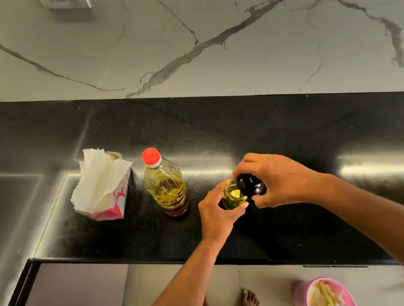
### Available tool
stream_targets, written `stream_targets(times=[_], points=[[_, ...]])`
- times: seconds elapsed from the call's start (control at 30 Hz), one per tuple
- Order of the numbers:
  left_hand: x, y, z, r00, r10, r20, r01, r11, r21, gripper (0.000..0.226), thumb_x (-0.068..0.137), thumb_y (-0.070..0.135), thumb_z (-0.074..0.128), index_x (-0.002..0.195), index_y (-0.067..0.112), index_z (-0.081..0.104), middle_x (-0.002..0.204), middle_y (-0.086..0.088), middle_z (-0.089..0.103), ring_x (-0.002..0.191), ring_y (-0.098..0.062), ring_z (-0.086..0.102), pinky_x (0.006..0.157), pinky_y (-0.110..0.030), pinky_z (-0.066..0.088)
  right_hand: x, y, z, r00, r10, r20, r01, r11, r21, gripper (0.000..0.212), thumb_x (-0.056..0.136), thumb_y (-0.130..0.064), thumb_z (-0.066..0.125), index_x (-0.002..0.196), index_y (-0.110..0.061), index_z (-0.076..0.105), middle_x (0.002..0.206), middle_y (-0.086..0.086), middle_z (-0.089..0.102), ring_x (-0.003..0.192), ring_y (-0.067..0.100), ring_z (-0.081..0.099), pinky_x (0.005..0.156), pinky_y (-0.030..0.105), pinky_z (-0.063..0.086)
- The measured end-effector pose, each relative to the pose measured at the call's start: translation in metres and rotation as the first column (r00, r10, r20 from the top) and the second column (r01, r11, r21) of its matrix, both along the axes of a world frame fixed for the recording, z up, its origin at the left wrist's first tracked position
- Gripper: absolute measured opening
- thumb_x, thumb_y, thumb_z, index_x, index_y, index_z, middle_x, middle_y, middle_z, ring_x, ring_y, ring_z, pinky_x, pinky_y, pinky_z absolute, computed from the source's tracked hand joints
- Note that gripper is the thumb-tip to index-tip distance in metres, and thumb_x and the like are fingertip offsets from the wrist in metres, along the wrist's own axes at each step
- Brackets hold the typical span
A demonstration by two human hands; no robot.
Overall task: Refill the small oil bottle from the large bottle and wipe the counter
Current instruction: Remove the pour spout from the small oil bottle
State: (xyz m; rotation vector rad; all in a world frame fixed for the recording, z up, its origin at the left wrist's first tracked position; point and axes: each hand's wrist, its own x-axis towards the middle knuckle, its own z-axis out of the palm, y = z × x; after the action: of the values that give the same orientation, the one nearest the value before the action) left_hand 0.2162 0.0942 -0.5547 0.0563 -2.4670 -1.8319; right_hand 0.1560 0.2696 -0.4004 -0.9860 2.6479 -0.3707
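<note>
Right hand [278,179] clamping black cap [251,185], tilting it beside mouth of small oil bottle [233,195]; left hand [220,215] wrapping the upright bottle on counter [297,134]. Large bottle [165,184] standing just left, nearer left hand, red-capped. Tissue box [105,189] further left, nothing blocking.

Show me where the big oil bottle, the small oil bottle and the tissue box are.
large oil bottle [165,184]: head view, on the clear body above the oil.
small oil bottle [233,195]: head view, on its open mouth, between the hands.
tissue box [118,203]: head view, on its pink side.
</note>
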Motion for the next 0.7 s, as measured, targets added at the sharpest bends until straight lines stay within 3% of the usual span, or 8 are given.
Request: stream_targets(times=[0.13, 0.23, 0.43, 0.63, 0.7], points=[[0.0, -0.002, -0.003, 1.0, -0.003, 0.013, 0.003, 1.0, -0.003, 0.063, 0.071, 0.027, 0.098, 0.128, 0.029, 0.072, 0.112, 0.009, 0.078, 0.106, -0.012, 0.075, 0.098, -0.032, 0.061, 0.011, 0.023, -0.006, 0.976, -0.209, 0.065, 0.217, 0.964, -0.155, 0.057, 0.069, -0.048, 0.078, 0.123, -0.04, 0.061, 0.113, -0.018, 0.063, 0.1, 0.005, 0.063, 0.088, 0.033, 0.058], [0.002, -0.003, -0.001, 1.0, 0.002, 0.004, -0.002, 1.0, 0.021, 0.061, 0.072, 0.02, 0.098, 0.127, 0.025, 0.073, 0.112, 0.008, 0.079, 0.105, -0.012, 0.076, 0.099, -0.027, 0.06, 0.022, 0.04, -0.01, 0.941, -0.314, 0.125, 0.337, 0.899, -0.281, 0.054, 0.07, -0.043, 0.085, 0.12, -0.037, 0.065, 0.11, -0.019, 0.068, 0.099, 0.003, 0.067, 0.089, 0.034, 0.059], [0.007, -0.003, 0.003, 1.0, 0.01, 0.01, -0.011, 0.999, 0.053, 0.061, 0.073, 0.013, 0.097, 0.128, 0.022, 0.074, 0.111, 0.008, 0.08, 0.109, -0.012, 0.076, 0.101, -0.017, 0.054, 0.042, 0.063, -0.04, 0.808, -0.466, 0.361, 0.589, 0.631, -0.505, 0.052, 0.071, -0.017, 0.096, 0.113, -0.03, 0.068, 0.106, -0.006, 0.073, 0.095, 0.012, 0.073, 0.085, 0.03, 0.062], [0.012, -0.003, 0.01, 0.999, 0.009, 0.054, -0.014, 0.994, 0.106, 0.061, 0.073, 0.005, 0.096, 0.126, 0.025, 0.074, 0.114, 0.011, 0.08, 0.115, -0.004, 0.073, 0.103, -0.013, 0.05, 0.054, 0.073, -0.086, 0.674, -0.479, 0.562, 0.738, 0.393, -0.549, 0.053, 0.072, -0.006, 0.094, 0.113, -0.025, 0.067, 0.113, 0.01, 0.07, 0.101, 0.031, 0.072, 0.092, 0.047, 0.062], [0.016, -0.005, 0.006, 0.997, 0.019, 0.069, -0.025, 0.995, 0.092, 0.064, 0.073, 0.007, 0.096, 0.127, 0.032, 0.072, 0.116, 0.016, 0.079, 0.119, -0.002, 0.07, 0.109, -0.017, 0.048, 0.059, 0.071, -0.097, 0.622, -0.488, 0.612, 0.779, 0.313, -0.543, 0.052, 0.074, -0.001, 0.091, 0.114, -0.021, 0.066, 0.111, 0.011, 0.069, 0.099, 0.029, 0.073, 0.092, 0.048, 0.063]])
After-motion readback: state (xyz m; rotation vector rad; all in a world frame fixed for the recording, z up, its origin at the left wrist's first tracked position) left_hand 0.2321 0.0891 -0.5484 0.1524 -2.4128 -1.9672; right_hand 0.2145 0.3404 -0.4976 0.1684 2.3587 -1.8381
